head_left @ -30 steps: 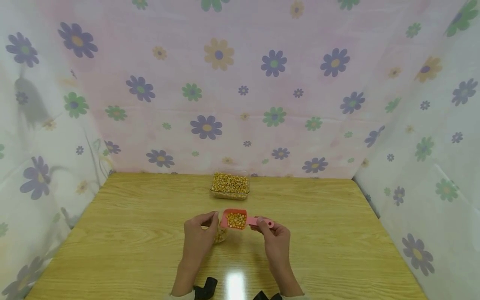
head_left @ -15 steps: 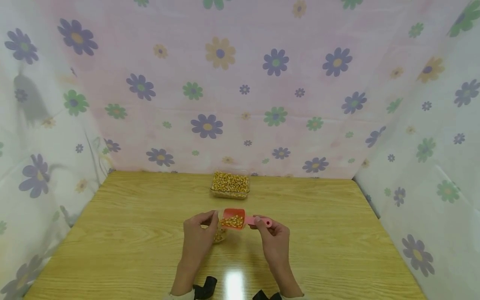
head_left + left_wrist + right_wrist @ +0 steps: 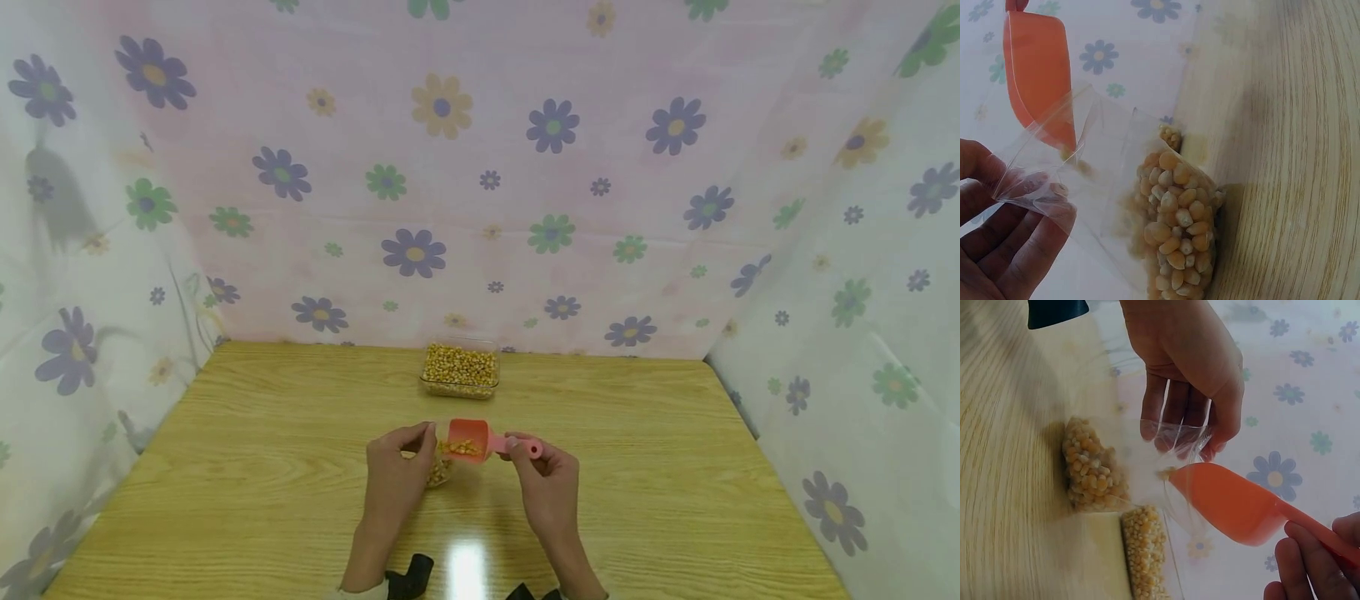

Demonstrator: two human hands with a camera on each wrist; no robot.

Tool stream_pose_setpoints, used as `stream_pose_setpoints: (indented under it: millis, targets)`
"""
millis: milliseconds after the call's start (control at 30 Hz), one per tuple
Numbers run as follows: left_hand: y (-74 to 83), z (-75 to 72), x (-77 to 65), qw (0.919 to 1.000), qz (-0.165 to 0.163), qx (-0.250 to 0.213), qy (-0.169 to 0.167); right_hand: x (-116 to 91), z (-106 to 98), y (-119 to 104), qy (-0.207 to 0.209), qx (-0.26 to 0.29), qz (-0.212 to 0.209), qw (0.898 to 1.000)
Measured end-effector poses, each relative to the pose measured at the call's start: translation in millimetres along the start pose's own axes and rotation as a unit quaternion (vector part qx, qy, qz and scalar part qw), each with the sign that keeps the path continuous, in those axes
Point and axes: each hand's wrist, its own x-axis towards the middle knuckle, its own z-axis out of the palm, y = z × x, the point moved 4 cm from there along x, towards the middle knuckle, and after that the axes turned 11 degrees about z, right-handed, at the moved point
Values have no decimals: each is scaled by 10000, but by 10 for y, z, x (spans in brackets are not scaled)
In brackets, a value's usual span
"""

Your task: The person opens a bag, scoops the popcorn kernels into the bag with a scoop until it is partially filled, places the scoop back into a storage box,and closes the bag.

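Observation:
My left hand (image 3: 399,471) pinches the rim of a clear plastic bag (image 3: 1110,181) between thumb and fingers. The bag stands on the table, its lower part filled with corn kernels (image 3: 1179,228). With my right hand (image 3: 551,483) I grip the handle of a pink-red scoop (image 3: 471,433), thumb on top. The scoop's lip is inside the bag's mouth and tilts down to the left. Kernels slide off the lip into the bag, as both wrist views show. A small heap is still on the scoop in the head view. My left hand partly hides the bag there.
A clear rectangular container (image 3: 460,387) full of corn kernels stands behind the hands, near the back edge of the wood-grain table (image 3: 637,467). Flower-printed cloth (image 3: 510,208) hangs behind and at both sides.
The scoop has tipped further to the left, and its load of kernels has shrunk from nearly full to a small heap. My left hand has stayed in place at the bag's rim.

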Motion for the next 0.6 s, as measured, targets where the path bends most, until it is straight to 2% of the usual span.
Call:
stream_pose_setpoints:
  millis: [167,267,433,600]
  targets:
    - [-14,13,6,9999,-78,-65,-28,-72,20,-58,172,-371,-174,9990]
    - [-29,28,8,9999,-106,-108,-19,-136,45,-100,232,-673,-519,9961]
    - [-45,48,25,9999,-87,-139,45,-214,90,-196,184,-923,-1612,9824]
    - [-51,52,38,9998,-90,-163,110,-212,94,-309,-191,-1085,-2671,9573]
